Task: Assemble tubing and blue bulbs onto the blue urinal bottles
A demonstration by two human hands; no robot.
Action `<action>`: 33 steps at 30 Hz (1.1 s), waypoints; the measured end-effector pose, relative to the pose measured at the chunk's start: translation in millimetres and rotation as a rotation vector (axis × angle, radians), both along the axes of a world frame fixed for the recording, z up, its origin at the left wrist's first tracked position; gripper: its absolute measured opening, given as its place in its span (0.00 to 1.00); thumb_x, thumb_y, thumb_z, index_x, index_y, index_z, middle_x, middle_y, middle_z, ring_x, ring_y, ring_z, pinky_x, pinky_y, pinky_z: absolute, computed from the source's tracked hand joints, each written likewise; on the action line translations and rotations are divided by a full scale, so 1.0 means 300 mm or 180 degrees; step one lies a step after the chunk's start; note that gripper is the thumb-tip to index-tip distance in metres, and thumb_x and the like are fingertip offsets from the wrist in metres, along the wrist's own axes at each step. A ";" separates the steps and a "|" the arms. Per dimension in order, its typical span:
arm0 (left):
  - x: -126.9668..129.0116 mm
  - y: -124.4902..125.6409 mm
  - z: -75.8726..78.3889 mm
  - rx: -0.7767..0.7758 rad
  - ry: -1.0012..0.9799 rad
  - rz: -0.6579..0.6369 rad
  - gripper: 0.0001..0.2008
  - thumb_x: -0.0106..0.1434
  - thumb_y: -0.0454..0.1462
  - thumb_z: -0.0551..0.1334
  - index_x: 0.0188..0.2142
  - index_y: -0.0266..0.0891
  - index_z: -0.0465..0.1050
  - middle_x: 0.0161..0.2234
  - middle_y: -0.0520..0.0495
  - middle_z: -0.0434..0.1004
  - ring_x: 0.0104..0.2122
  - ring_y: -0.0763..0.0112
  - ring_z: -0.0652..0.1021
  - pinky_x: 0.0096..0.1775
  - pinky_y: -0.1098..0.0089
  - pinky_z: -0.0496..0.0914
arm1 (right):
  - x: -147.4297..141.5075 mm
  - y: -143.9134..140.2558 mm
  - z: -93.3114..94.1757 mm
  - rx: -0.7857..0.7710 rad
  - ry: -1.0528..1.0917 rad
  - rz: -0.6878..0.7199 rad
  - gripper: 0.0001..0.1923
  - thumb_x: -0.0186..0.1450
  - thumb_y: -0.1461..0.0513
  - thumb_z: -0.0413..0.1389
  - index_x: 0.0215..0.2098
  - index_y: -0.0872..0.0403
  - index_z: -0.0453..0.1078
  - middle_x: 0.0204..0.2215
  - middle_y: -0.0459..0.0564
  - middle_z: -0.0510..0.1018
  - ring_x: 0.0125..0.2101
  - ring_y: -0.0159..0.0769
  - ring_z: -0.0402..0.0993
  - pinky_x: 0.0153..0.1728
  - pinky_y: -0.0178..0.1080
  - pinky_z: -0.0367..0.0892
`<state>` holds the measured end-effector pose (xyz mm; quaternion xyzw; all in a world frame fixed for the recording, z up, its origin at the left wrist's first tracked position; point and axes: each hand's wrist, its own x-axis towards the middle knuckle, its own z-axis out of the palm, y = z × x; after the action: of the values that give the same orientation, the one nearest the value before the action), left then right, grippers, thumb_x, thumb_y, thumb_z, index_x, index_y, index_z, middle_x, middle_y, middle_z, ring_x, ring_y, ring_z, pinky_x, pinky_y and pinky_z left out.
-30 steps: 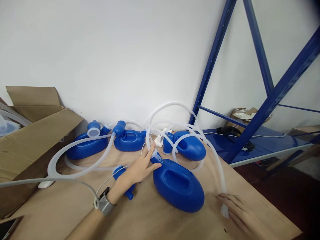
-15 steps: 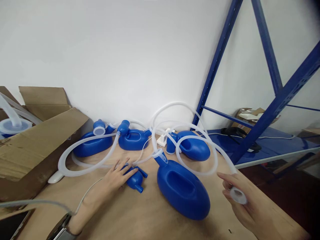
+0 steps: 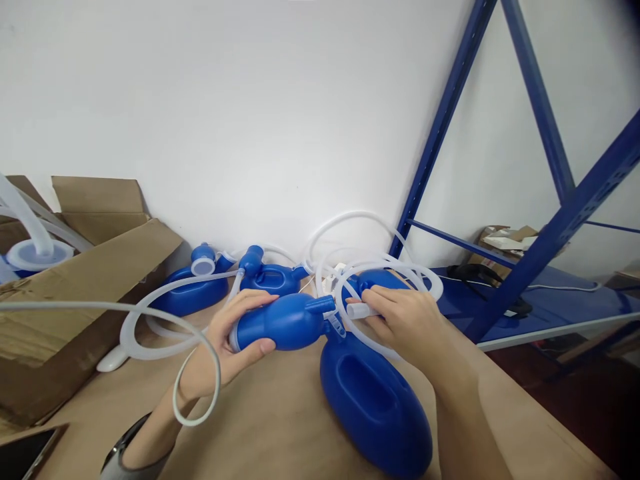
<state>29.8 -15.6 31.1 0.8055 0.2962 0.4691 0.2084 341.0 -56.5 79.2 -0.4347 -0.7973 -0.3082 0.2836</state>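
My left hand (image 3: 225, 340) is wrapped round a blue plastic urinal head (image 3: 283, 323), raised above the table with its narrow spout to the right. My right hand (image 3: 400, 317) grips the end of a translucent hose (image 3: 361, 311), its open mouth facing the spout with a small gap between. Below the hands lies a blue urinal bottle (image 3: 375, 400) with a moulded handle hollow. Loops of clear hose (image 3: 345, 267) rise behind it. More blue bottles stand at the back: one at the left (image 3: 187, 290), one at the centre (image 3: 273, 279), and another (image 3: 383, 280) partly behind my right hand.
An open cardboard box (image 3: 85, 293) at the left holds hoses and a lidded part. A thin grey cable (image 3: 195, 320) loops across my left wrist. A phone (image 3: 30, 453) lies at the lower left. Blue metal shelving (image 3: 530, 273) stands at the right.
My left hand has picked the blue urinal head up off the table and turned its spout rightward. My right hand has brought the hose end in from the right towards the spout.
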 end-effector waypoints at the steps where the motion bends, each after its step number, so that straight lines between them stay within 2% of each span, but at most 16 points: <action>1: 0.001 -0.005 0.017 0.0121 0.0012 0.0046 0.21 0.65 0.44 0.69 0.56 0.49 0.75 0.54 0.43 0.79 0.53 0.53 0.79 0.55 0.55 0.75 | -0.003 0.008 -0.007 -0.0046 -0.0003 -0.0013 0.21 0.76 0.60 0.49 0.24 0.53 0.67 0.17 0.42 0.68 0.18 0.30 0.58 0.24 0.37 0.44; 5: 0.017 -0.031 0.049 0.0347 0.0382 0.0264 0.22 0.63 0.46 0.70 0.55 0.50 0.77 0.51 0.44 0.81 0.47 0.53 0.82 0.49 0.56 0.79 | -0.017 0.025 -0.034 -0.0094 0.0060 -0.0070 0.21 0.76 0.62 0.50 0.24 0.54 0.68 0.18 0.42 0.68 0.18 0.29 0.58 0.24 0.37 0.43; 10: 0.018 -0.046 0.062 0.0552 0.0558 0.0522 0.23 0.62 0.46 0.70 0.57 0.50 0.76 0.50 0.45 0.82 0.45 0.54 0.83 0.47 0.57 0.80 | -0.029 0.029 -0.052 -0.0135 0.0017 0.0053 0.20 0.76 0.63 0.51 0.25 0.54 0.69 0.18 0.42 0.68 0.18 0.29 0.60 0.24 0.38 0.43; 17: -0.006 -0.059 0.078 0.0737 0.0726 0.0545 0.23 0.62 0.47 0.71 0.56 0.52 0.75 0.49 0.47 0.81 0.44 0.55 0.83 0.48 0.58 0.79 | -0.065 0.039 -0.066 0.0013 -0.0089 -0.0044 0.21 0.77 0.64 0.49 0.25 0.54 0.68 0.16 0.42 0.69 0.16 0.29 0.61 0.23 0.38 0.43; 20: -0.011 -0.061 0.069 0.0748 0.0759 0.0591 0.27 0.61 0.49 0.72 0.58 0.53 0.73 0.51 0.47 0.81 0.46 0.54 0.83 0.50 0.57 0.79 | -0.084 0.041 -0.072 0.0153 -0.0083 -0.0094 0.23 0.77 0.64 0.49 0.23 0.54 0.67 0.15 0.42 0.69 0.16 0.29 0.61 0.22 0.38 0.43; 24: -0.016 -0.049 0.041 0.0638 0.0792 0.0405 0.35 0.57 0.53 0.74 0.62 0.54 0.69 0.57 0.45 0.79 0.53 0.49 0.81 0.56 0.52 0.76 | -0.103 0.035 -0.075 0.0247 -0.0012 -0.0106 0.23 0.76 0.65 0.49 0.22 0.54 0.67 0.14 0.42 0.70 0.15 0.29 0.61 0.22 0.38 0.45; 29: -0.015 -0.033 0.016 0.0566 0.0795 0.0205 0.32 0.61 0.48 0.73 0.62 0.53 0.68 0.58 0.45 0.80 0.55 0.51 0.81 0.58 0.51 0.76 | -0.108 0.027 -0.078 0.0266 -0.0095 -0.0044 0.22 0.74 0.66 0.51 0.20 0.54 0.66 0.14 0.42 0.69 0.15 0.28 0.58 0.23 0.38 0.45; 33: -0.012 -0.032 0.012 0.0958 0.0772 0.0114 0.30 0.64 0.46 0.71 0.64 0.50 0.67 0.58 0.43 0.79 0.54 0.53 0.82 0.56 0.54 0.77 | -0.110 0.023 -0.082 0.0319 -0.0204 -0.0021 0.23 0.73 0.67 0.51 0.20 0.54 0.65 0.14 0.43 0.69 0.15 0.29 0.58 0.24 0.38 0.46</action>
<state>26.1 -25.1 34.6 0.8728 0.2599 0.4112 0.0399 308.0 -49.5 54.5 -0.4125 -0.7880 -0.3625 0.2784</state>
